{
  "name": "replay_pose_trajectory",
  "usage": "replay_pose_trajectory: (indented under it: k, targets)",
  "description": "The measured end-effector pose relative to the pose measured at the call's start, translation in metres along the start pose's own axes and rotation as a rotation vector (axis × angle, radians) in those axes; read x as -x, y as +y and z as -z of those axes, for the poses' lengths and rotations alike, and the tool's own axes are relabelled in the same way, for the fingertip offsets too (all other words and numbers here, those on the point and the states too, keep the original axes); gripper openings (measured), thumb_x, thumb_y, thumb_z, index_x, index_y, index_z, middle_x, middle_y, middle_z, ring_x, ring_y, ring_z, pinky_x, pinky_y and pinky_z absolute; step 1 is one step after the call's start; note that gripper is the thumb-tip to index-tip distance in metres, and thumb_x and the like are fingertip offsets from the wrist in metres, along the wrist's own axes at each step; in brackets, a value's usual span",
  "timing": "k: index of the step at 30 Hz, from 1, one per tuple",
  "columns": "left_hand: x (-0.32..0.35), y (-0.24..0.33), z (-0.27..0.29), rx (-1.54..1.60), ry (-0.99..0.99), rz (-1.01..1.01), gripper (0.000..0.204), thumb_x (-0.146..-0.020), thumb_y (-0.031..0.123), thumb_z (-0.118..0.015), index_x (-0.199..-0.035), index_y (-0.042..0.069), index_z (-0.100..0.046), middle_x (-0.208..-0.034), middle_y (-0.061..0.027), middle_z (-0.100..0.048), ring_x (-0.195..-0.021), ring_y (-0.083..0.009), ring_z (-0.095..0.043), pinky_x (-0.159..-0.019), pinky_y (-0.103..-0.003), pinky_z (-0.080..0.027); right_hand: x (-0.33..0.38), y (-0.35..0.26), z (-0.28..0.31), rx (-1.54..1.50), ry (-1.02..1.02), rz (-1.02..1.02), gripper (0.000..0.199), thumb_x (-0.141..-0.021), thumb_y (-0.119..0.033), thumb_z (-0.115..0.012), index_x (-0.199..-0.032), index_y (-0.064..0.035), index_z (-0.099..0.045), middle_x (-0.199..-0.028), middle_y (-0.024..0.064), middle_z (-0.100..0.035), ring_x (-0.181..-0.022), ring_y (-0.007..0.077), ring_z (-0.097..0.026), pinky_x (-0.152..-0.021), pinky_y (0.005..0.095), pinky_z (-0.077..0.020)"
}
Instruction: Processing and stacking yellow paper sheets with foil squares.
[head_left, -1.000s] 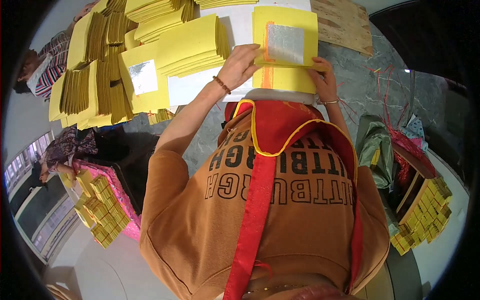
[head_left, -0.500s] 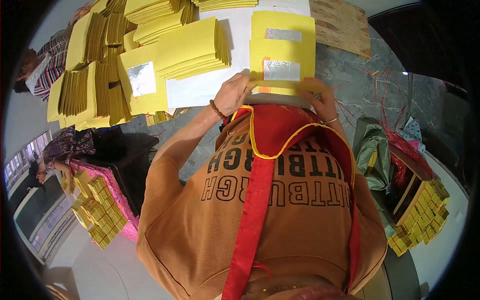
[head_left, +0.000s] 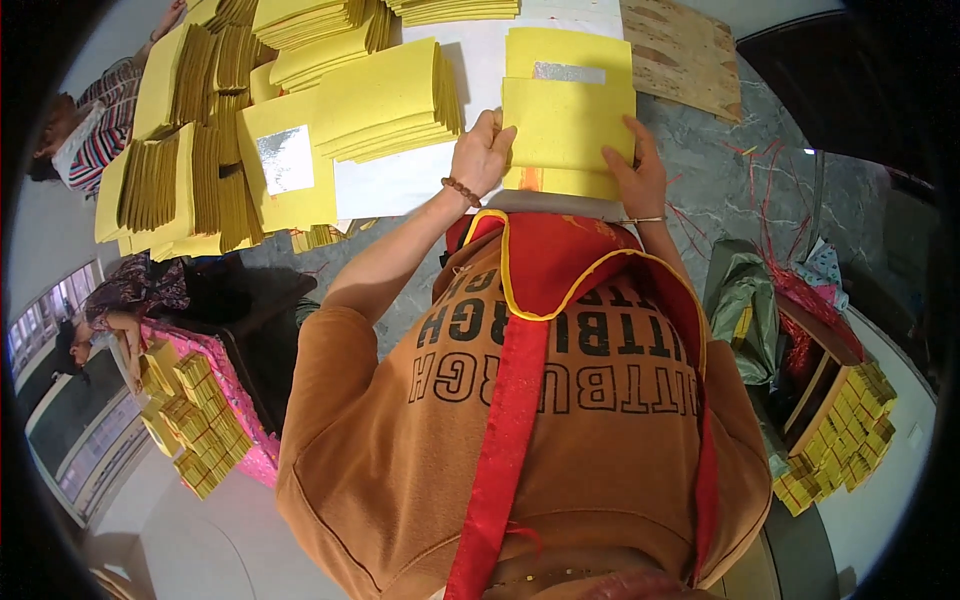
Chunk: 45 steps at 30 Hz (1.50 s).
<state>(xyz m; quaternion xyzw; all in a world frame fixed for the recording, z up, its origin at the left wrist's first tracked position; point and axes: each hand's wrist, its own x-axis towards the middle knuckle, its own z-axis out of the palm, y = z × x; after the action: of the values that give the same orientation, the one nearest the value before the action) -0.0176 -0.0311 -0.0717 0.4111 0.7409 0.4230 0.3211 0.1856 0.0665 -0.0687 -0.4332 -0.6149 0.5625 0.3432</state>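
Observation:
A yellow paper sheet lies on the white table top in front of me. Its near half is folded over, and only a narrow strip of its silver foil patch shows above the fold. My left hand grips the folded sheet's left edge, with a bead bracelet on the wrist. My right hand holds the lower right corner. More yellow sheets lie beneath it.
Fanned stacks of yellow paper and a sheet with a foil square lie to the left. A plywood board sits at the far right. Two other people are at the left, paper bundles near them. A crate of bundles stands at the right.
Both hands have folded the sheet's near edge up and away over the foil patch. The patch showed whole a second ago; now only a strip is left.

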Motion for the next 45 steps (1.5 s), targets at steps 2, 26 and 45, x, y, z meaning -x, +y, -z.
replay_pose_trajectory:
  k: [2, 26, 45]
  targets:
    - [-0.001, 0.004, 0.000, 0.042, -0.001, 0.038, 0.019, -0.084, 0.014, -0.052, -0.096, 0.001, -0.046, -0.061, -0.0149, -0.057, -0.054, -0.0291, -0.056, -0.050, -0.038, -0.042, 0.000, 0.001, 0.004, 0.102, -0.029, 0.001, 0.039, -0.078, -0.011, -0.063, -0.116, -0.0048, -0.053, -0.097, 0.0117, -0.063, -0.089, 0.0148, -0.059, -0.077, 0.0261, -0.0454]
    - [0.012, 0.021, -0.024, -0.775, -0.326, -0.763, 0.067, -0.081, 0.048, -0.051, -0.134, 0.011, -0.033, -0.139, -0.0096, -0.031, -0.130, -0.0271, -0.026, -0.105, -0.043, -0.021, -0.001, 0.001, -0.003, 0.493, 0.007, 0.042, 0.036, -0.073, -0.022, -0.066, -0.106, -0.0119, -0.061, -0.098, 0.0128, -0.062, -0.091, 0.0267, -0.059, -0.079, 0.0334, -0.0449]
    - [0.009, 0.011, -0.032, -0.775, -0.089, -0.834, 0.049, -0.076, 0.023, -0.058, -0.124, 0.016, -0.049, -0.131, -0.0171, -0.039, -0.113, -0.0306, -0.041, -0.089, -0.041, -0.035, 0.009, 0.076, 0.016, -0.265, 0.008, -0.114, 0.027, -0.085, -0.008, -0.054, -0.111, -0.0049, -0.059, -0.129, 0.0161, -0.044, -0.123, 0.0226, -0.036, -0.101, 0.0308, -0.0264]
